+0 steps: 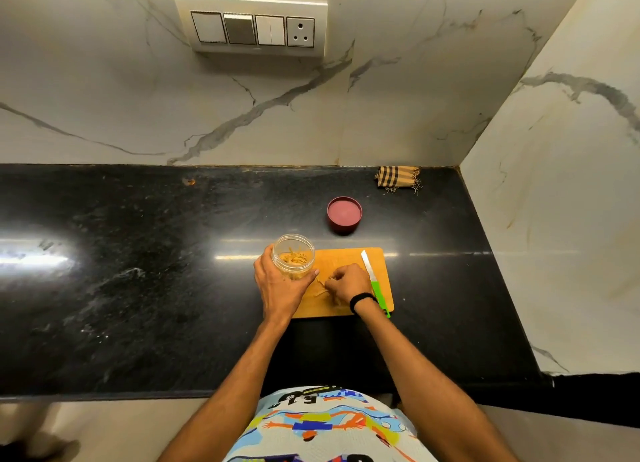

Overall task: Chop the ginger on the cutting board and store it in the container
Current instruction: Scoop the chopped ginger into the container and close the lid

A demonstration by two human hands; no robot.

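We are storing: our left hand [277, 288] grips the container [293, 255], our right hand [349, 283] pinches ginger strips [322, 290] to drop in next.

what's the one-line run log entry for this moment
phase: storing | left hand: holds jar | right hand: pinches ginger strips on cutting board | knife: on board | lid: off

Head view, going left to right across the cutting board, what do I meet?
Jar → loose ginger → right hand → knife. The left hand grips the jar and overlaps it, so it is left out.
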